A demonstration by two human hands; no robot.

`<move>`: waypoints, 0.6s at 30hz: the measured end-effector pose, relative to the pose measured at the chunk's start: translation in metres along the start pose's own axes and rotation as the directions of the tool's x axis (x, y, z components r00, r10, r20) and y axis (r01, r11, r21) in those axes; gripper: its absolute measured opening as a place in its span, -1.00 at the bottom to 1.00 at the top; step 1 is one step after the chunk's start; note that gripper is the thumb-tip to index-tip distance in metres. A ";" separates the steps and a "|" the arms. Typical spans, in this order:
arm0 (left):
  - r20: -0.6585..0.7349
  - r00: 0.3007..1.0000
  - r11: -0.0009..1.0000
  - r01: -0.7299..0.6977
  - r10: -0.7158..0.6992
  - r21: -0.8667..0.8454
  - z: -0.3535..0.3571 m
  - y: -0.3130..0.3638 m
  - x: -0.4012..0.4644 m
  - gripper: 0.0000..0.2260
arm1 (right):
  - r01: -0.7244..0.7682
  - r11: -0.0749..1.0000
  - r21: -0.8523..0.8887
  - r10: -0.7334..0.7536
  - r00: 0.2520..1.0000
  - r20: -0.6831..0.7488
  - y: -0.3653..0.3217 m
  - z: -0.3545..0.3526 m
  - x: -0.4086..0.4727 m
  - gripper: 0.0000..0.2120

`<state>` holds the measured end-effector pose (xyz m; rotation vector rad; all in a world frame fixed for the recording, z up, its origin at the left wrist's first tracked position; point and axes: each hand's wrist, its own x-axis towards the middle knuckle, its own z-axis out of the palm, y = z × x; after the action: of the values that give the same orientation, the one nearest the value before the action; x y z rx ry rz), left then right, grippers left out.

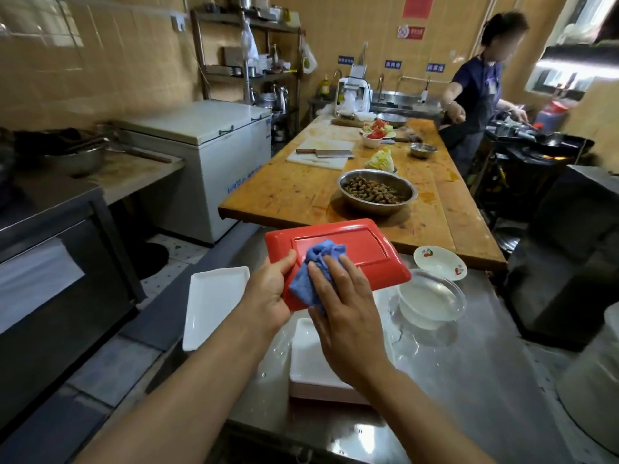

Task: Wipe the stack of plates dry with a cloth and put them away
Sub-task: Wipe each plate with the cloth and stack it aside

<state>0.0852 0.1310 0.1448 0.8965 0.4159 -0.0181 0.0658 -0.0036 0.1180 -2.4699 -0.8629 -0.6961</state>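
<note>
Steel counter [469,380] holds white plate stack [311,363] near. Clear bowl [432,299], cherry-print bowl [439,262] far right. White rectangular plate [214,306] left.

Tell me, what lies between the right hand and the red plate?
In the head view, a crumpled blue cloth lies between the right hand and the red plate; the fingers press it onto the plate's surface.

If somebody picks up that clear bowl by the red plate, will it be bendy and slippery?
The clear bowl looks thin-walled, like plastic, so it would probably flex a little and feel light. The steel counter around it shines as if wet, so the bowl may be slippery. It sits wide and low, so tipping seems unlikely.
</note>
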 end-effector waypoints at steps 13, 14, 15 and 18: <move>-0.185 0.966 0.983 -0.171 0.182 0.072 -0.060 0.031 -0.015 -0.82 | -0.241 0.959 0.146 0.207 0.955 0.211 0.040 0.026 0.033 -0.52; -0.200 0.964 0.984 -0.166 0.176 0.068 -0.066 0.034 -0.016 -0.84 | -0.318 0.922 0.221 0.271 0.937 0.220 0.040 0.028 0.031 -0.53; -0.209 0.963 0.985 -0.161 0.171 0.061 -0.071 0.036 -0.018 -0.85 | -0.381 0.880 0.283 0.321 0.917 0.239 0.040 0.031 0.029 -0.55; -0.244 0.959 0.989 -0.139 0.147 0.049 -0.086 0.039 -0.020 -0.84 | -0.400 0.846 0.351 0.318 0.909 0.271 0.037 0.040 0.026 -0.67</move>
<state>0.0446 0.2184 0.1340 0.9614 0.5826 0.2228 0.1204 0.0034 0.0933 -2.2520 -0.5130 -0.1144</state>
